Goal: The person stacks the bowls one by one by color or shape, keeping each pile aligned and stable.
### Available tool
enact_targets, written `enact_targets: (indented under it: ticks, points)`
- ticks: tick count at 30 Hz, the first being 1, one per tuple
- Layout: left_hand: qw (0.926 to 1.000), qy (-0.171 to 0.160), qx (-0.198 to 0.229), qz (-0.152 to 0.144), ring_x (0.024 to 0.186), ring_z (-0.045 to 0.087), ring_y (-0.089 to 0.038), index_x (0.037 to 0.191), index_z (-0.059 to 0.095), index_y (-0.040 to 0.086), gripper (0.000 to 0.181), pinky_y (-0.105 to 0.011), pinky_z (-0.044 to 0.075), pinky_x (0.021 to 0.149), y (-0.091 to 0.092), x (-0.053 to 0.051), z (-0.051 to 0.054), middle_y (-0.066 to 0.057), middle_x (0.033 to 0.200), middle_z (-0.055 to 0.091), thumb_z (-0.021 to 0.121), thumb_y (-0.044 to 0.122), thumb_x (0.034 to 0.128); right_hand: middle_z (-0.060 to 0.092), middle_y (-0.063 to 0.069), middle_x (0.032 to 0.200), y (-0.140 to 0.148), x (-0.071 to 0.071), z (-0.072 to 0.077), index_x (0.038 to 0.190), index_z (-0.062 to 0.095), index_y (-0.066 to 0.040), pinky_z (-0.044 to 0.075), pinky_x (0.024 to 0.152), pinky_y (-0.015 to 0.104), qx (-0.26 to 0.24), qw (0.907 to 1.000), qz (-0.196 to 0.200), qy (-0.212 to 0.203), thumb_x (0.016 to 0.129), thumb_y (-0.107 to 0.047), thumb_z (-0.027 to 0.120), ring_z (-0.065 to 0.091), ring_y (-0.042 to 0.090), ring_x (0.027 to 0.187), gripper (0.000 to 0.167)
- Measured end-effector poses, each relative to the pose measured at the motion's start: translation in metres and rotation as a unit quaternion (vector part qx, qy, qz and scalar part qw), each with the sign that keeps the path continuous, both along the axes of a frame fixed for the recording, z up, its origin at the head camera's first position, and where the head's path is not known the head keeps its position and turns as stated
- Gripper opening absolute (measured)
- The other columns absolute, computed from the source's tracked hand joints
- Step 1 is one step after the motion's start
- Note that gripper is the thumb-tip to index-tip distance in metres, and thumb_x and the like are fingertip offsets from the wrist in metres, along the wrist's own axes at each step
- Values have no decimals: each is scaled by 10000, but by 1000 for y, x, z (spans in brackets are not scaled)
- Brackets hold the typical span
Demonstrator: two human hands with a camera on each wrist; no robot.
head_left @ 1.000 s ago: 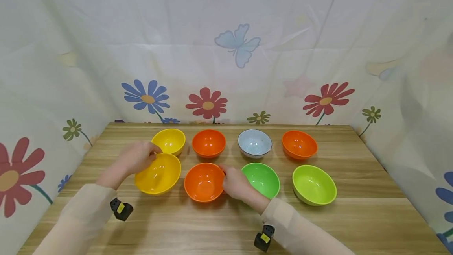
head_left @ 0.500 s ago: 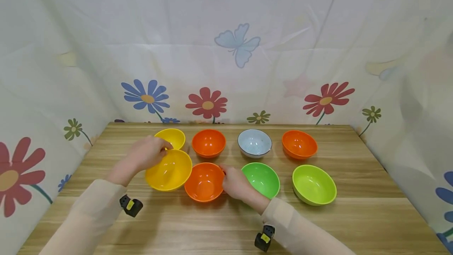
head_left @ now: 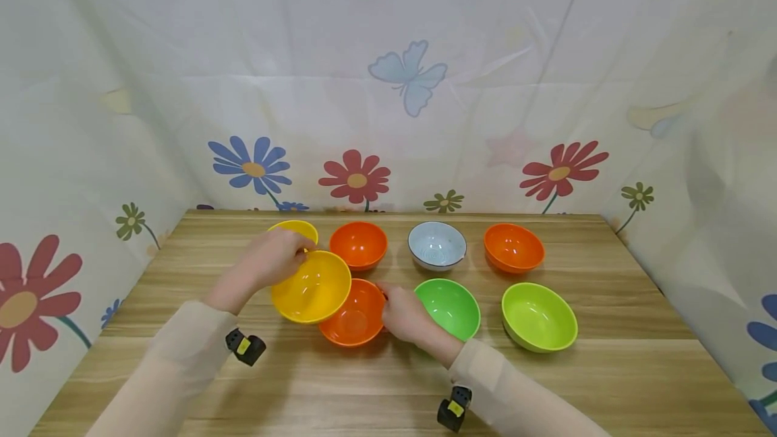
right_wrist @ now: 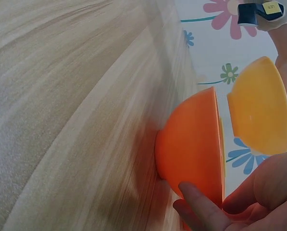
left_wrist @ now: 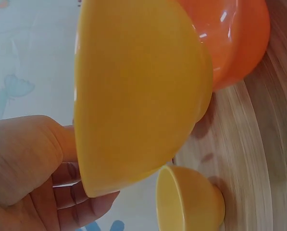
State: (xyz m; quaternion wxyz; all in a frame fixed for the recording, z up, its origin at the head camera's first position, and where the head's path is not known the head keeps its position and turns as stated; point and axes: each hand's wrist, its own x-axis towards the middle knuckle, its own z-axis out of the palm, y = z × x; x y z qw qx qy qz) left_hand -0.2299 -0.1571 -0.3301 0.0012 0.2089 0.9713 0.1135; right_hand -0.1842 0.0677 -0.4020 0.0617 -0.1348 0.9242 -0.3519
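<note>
My left hand (head_left: 276,258) pinches the rim of a yellow bowl (head_left: 311,288), which hangs above the table and overlaps the left side of an orange bowl (head_left: 354,319) in the head view. In the left wrist view the yellow bowl (left_wrist: 138,101) fills the middle, thumb on one side of its rim and fingers on the other. With thumb and fingers my right hand (head_left: 403,312) grips the right rim of the orange bowl, which stands on the table. The right wrist view shows the raised yellow bowl (right_wrist: 261,106) apart from the orange bowl (right_wrist: 193,144).
Behind stand a smaller yellow bowl (head_left: 297,229), an orange-red bowl (head_left: 358,246), a pale blue bowl (head_left: 437,246) and another orange bowl (head_left: 513,248). A green bowl (head_left: 449,309), partly behind my right hand, and a lime bowl (head_left: 539,317) stand to the right on the wooden table (head_left: 619,383).
My left hand has carried the yellow bowl rightward and slightly up, from beside the orange bowl to partly over it. The right hand and the orange bowl have stayed in place.
</note>
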Motion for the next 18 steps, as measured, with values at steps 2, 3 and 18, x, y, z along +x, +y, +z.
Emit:
enact_targets:
  ticks: [2,3,18]
  points:
    - [10000,-10,30,-63,771,537,-181,1051,704,102,213,-316,534,746,4,0,0,-36,923,669,636,85,850,635,189,1101,1,0,-1,1241,528,53,530,643,271,69,9999,24,99,812,79,478,604,184,784,433]
    - [9999,6,35,-120,763,536,-178,1050,705,101,215,-304,535,735,6,-1,0,-35,916,669,635,79,848,638,187,1097,1,0,-2,1234,536,49,537,678,298,95,9998,38,158,814,73,483,603,186,796,425]
    - [9982,-361,437,-195,698,535,-161,1043,704,81,220,-232,522,654,30,-2,-19,-57,923,685,635,50,837,644,156,1096,1,-3,-4,1242,547,3,507,667,263,132,9996,94,234,861,-1,499,554,168,761,384]
